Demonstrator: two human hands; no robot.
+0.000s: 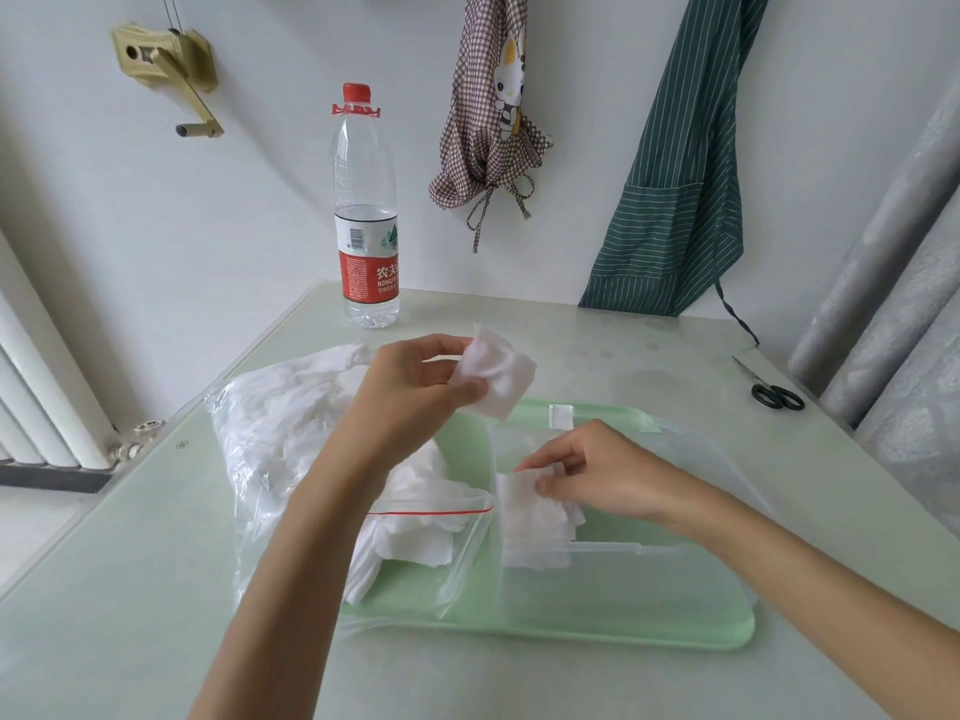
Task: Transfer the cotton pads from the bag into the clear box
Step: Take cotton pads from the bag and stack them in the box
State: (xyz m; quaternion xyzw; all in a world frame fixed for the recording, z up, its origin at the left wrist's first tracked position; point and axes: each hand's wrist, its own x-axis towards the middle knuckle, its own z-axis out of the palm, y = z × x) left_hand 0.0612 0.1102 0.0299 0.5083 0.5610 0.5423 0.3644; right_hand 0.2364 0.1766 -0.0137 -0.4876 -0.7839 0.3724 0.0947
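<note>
On the near half of the table (156,589) lies a pale green tray (571,634), and on it stand the task's things. The clear box (623,579) sits on the right part of the tray, with a small stack of cotton pads (530,537) inside at its left wall. The plastic bag (270,439), with a red zip line at its mouth, lies over the left edge of the tray and is full of white pads; its open mouth points to the box.

The left hand (415,387) is raised above the far edge of the tray and pinches one cotton pad (501,374) between thumb and fingers. The right hand (597,472) is over the box, its fingertips pinching the top pad of the stack there.

At the far edge of the table stands a water bottle (366,210) with a red cap. Black scissors (771,389) lie near the right edge. A green striped apron (670,200) and a checked cloth (491,122) hang on the wall behind.
</note>
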